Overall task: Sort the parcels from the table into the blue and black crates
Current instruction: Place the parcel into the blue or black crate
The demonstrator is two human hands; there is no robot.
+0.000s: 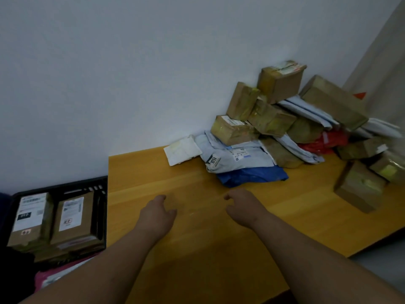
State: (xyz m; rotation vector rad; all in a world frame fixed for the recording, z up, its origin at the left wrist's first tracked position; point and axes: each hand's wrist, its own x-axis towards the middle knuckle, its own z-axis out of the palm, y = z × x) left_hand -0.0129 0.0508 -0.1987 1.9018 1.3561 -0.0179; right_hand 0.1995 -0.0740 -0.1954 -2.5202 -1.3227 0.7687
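Currently left hand (pixel 156 212) and right hand (pixel 241 208) hover over bare table (pixel 197 249), fingers loosely curled, holding nothing. Black crate (pixel 103 183) at left, below table edge, holds two boxes. Blue bag (pixel 252 175) lies nearest; I advise gripping it first. Pile (pixel 274 119) behind leans on wall: I would lift top boxes first, avoid collapse.

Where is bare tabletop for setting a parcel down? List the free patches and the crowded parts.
Free: the wood of the table from its left edge to the white packet and blue bag, around the left hand and right hand. Crowded: the parcel pile in the far right corner, and the black crate.
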